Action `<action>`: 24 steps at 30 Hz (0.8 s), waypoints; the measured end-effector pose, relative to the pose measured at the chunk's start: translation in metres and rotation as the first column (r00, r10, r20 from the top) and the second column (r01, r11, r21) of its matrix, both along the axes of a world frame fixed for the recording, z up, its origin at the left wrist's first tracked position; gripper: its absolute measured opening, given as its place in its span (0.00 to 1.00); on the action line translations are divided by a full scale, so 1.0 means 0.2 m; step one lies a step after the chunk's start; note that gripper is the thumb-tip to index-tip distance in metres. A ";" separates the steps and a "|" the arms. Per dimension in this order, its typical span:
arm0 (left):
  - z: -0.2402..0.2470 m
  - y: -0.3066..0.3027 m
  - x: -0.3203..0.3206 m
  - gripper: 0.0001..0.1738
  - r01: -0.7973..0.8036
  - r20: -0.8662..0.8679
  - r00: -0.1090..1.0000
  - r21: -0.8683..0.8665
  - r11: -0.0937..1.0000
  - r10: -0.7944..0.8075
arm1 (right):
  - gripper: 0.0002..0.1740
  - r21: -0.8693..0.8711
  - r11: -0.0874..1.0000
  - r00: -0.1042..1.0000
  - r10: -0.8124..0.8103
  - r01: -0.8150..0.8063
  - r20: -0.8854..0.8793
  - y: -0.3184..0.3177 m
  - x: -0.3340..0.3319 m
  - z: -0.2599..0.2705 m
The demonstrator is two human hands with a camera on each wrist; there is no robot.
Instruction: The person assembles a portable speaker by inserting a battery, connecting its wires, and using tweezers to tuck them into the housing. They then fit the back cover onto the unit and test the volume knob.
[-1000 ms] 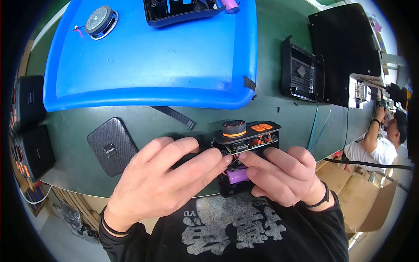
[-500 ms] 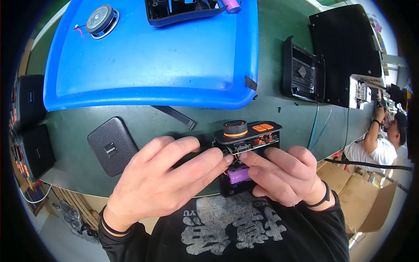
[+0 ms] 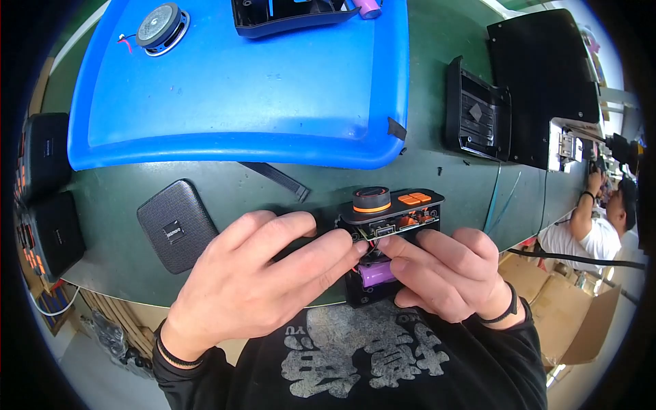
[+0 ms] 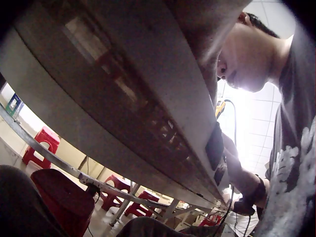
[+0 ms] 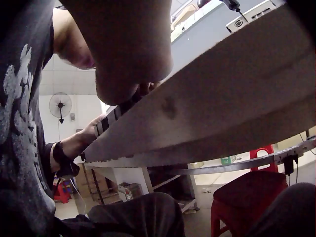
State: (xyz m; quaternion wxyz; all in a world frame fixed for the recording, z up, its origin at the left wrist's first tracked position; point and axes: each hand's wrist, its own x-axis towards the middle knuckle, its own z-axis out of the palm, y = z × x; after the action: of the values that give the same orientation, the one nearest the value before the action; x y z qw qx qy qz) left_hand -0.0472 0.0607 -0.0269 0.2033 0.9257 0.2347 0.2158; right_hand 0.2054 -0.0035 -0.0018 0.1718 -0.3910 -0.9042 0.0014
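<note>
A black device (image 3: 391, 213) with an orange-ringed knob and orange buttons on its top panel stands at the table's near edge. Below its circuit board shows a purple cylinder (image 3: 376, 275). From the left, my left hand (image 3: 256, 277) reaches in, thumb and fingertips together at the board's left end, by thin wires. My right hand (image 3: 447, 273) has its index fingertip at the port under the panel, other fingers bent beside the device's right side. What the fingertips pinch is too small to tell. Both wrist views show mostly the table's underside; the device is hidden there.
A speaker driver (image 3: 158, 29) and a black housing (image 3: 294, 17) lie on the blue tray (image 3: 239, 152). A grille panel (image 3: 176, 225) and black strap (image 3: 277, 180) lie left. Finished-looking black units (image 3: 51, 236) stand far left; an empty shell (image 3: 478, 113) lies right. Another person sits far right.
The device and my fingertips have shifted very slightly right in the head view, and the tray shows a little higher. Both hands keep nearly the same pose at the device.
</note>
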 end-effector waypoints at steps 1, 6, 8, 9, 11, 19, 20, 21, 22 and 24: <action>0.00 0.00 0.00 0.22 -0.003 0.002 1.000 0.001 1.000 0.003 | 0.14 0.000 1.000 1.000 0.000 0.000 0.000 0.00 0.00 0.00; 0.00 0.00 0.00 0.22 0.003 0.010 1.000 0.001 1.000 -0.003 | 0.14 -0.023 0.999 1.000 0.022 -0.022 -0.019 0.01 0.01 0.01; 0.00 0.00 0.00 0.22 0.003 0.011 1.000 -0.003 1.000 -0.003 | 0.14 -0.023 1.000 1.000 0.020 -0.021 -0.021 0.01 0.01 0.01; 0.00 0.00 0.00 0.22 -0.001 0.008 1.000 -0.011 1.000 0.001 | 0.14 -0.023 1.000 1.000 0.018 -0.018 -0.024 0.01 0.01 0.01; 0.00 0.00 0.00 0.22 -0.005 0.006 1.000 -0.019 1.000 0.005 | 0.14 -0.023 1.000 1.000 0.015 -0.016 -0.021 0.01 0.00 0.01; 0.01 -0.01 0.01 0.21 -0.012 -0.041 0.999 0.027 1.000 0.013 | 0.12 -0.033 0.999 0.997 -0.015 0.012 -0.078 0.00 0.01 0.02; 0.02 -0.01 0.01 0.21 0.004 -0.031 1.000 0.031 0.999 -0.003 | 0.11 -0.031 0.999 0.995 -0.024 0.021 -0.095 0.00 0.01 0.04; 0.03 -0.01 0.01 0.20 -0.005 -0.037 0.999 0.023 1.000 0.006 | 0.12 -0.028 0.999 0.993 -0.035 0.032 -0.111 0.00 0.01 0.06; 0.03 -0.01 0.01 0.19 -0.016 -0.041 0.999 0.016 1.000 0.016 | 0.12 -0.022 0.998 0.994 -0.052 0.050 -0.096 -0.02 0.02 0.08; 0.04 0.00 0.00 0.17 0.004 -0.055 0.999 0.033 0.999 -0.003 | 0.10 0.057 0.985 0.972 -0.151 0.164 -0.182 -0.06 0.07 0.13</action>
State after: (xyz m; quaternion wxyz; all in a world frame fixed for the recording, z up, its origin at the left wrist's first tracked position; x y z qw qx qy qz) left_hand -0.0471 0.0605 -0.0199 0.1820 0.9349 0.2349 0.1940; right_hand 0.2193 -0.0150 0.0246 0.2649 -0.4534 -0.8510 -0.0099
